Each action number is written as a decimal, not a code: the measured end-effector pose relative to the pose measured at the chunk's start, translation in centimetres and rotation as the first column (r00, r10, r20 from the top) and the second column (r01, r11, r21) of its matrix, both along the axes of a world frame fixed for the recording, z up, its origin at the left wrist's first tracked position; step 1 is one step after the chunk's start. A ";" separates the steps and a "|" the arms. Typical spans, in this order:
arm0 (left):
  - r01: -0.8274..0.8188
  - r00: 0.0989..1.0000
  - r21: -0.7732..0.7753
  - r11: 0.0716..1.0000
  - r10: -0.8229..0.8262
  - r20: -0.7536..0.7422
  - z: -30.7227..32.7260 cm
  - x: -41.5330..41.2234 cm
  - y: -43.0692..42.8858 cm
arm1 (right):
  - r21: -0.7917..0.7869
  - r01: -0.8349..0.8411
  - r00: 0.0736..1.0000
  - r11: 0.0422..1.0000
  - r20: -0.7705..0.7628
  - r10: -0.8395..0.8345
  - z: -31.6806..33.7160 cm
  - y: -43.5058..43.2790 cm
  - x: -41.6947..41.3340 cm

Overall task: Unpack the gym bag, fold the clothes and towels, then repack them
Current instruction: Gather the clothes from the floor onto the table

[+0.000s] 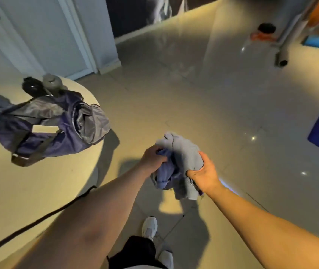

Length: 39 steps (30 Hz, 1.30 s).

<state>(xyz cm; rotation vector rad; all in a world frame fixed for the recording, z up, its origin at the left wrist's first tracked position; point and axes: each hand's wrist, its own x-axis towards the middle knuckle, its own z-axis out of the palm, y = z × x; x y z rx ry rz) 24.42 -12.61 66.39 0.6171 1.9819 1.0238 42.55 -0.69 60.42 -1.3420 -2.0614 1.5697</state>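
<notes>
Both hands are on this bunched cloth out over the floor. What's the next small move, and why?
Probably swing the cloth left onto the bare part of the table and spread it flat. The left hand and right hand grip it crumpled above the floor, and folding likely needs a surface; the bag leaves table room on the near side.
</notes>
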 end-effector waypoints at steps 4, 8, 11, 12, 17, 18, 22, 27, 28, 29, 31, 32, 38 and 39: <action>-0.182 0.983 0.057 0.982 0.180 0.038 5.1 -4.1 -5.5 | 0.033 -0.118 0.988 0.992 -0.097 0.121 4.7 -2.6 -6.3; -0.310 0.950 0.104 0.945 0.311 0.006 8.3 -9.3 -11.1 | 0.113 -0.246 0.950 0.963 -0.167 0.263 8.9 -5.8 -13.5; -0.399 0.911 0.167 0.902 0.410 -0.039 11.2 -13.2 -15.9 | 0.189 -0.319 0.917 0.929 -0.185 0.353 14.0 -10.5 -18.5; -0.426 0.895 0.192 0.884 0.443 -0.049 12.1 -14.6 -17.7 | 0.216 -0.348 0.902 0.912 -0.189 0.389 15.6 -12.2 -20.1; -0.537 0.814 0.282 0.795 0.576 -0.077 15.7 -22.6 -27.6 | 0.323 -0.462 0.820 0.826 -0.199 0.536 20.0 -20.8 -30.5; -0.552 0.800 0.288 0.783 0.594 -0.081 16.3 -24.3 -29.7 | 0.334 -0.481 0.804 0.811 -0.200 0.560 20.6 -22.7 -32.7; -0.602 0.746 0.316 0.733 0.658 -0.104 18.4 -31.3 -37.5 | 0.374 -0.522 0.760 0.767 -0.206 0.617 23.0 -30.1 -41.1; -0.675 0.662 0.354 0.647 0.743 -0.099 20.5 -38.9 -44.3 | 0.396 -0.560 0.711 0.728 -0.221 0.667 25.1 -37.2 -50.1; -0.684 0.649 0.362 0.633 0.755 -0.095 20.8 -40.3 -45.3 | 0.404 -0.568 0.699 0.717 -0.223 0.680 25.3 -38.2 -51.9; -0.688 0.638 0.372 0.623 0.764 -0.097 21.0 -41.6 -46.2 | 0.412 -0.572 0.693 0.710 -0.220 0.686 25.7 -39.0 -53.6; -0.699 0.611 0.401 0.592 0.786 -0.097 21.4 -44.2 -47.7 | 0.430 -0.577 0.681 0.695 -0.217 0.700 26.1 -40.4 -56.9; -0.708 0.595 0.407 0.576 0.798 -0.096 21.4 -45.6 -48.3 | 0.437 -0.584 0.671 0.684 -0.216 0.710 26.2 -40.9 -58.6; -0.715 0.544 0.458 0.528 0.832 -0.110 20.8 -52.7 -50.5 | 0.463 -0.616 0.622 0.637 -0.210 0.754 25.8 -42.8 -68.0; -0.718 0.526 0.465 0.519 0.841 -0.127 21.1 -53.6 -50.5 | 0.464 -0.619 0.611 0.634 -0.222 0.760 25.6 -42.8 -69.8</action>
